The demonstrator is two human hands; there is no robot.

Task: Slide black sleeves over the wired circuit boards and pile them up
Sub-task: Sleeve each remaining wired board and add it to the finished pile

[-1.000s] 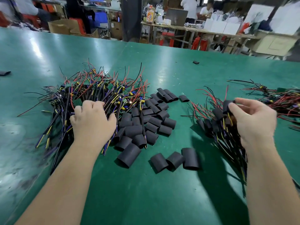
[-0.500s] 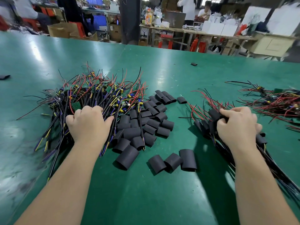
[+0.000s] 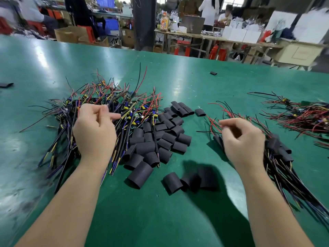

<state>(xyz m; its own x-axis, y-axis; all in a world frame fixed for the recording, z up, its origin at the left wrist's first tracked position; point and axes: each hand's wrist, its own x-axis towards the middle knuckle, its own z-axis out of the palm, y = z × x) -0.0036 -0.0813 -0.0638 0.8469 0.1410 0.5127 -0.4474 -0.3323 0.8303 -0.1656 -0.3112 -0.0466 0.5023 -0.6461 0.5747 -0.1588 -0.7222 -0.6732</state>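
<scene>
**Hands poised over the board piles**

The left hand (image 3: 95, 132) hangs above the heap of green circuit boards with coloured wires (image 3: 124, 111), whose leads run from 7 to 1 o'clock. Its fingers are curled, but blur hides any grip. At its 3 o'clock, short black tube sleeves (image 3: 167, 138) lie on the green table (image 3: 178, 220). The right hand (image 3: 243, 141), loosely curled and empty, hovers over the pile of sleeved boards (image 3: 279, 150), whose red leads point to 11 o'clock.

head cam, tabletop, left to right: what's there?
stray black sleeve → unsleeved wired boards pile → loose black sleeves → sleeved boards pile → tangled wire pile at far right.
</scene>
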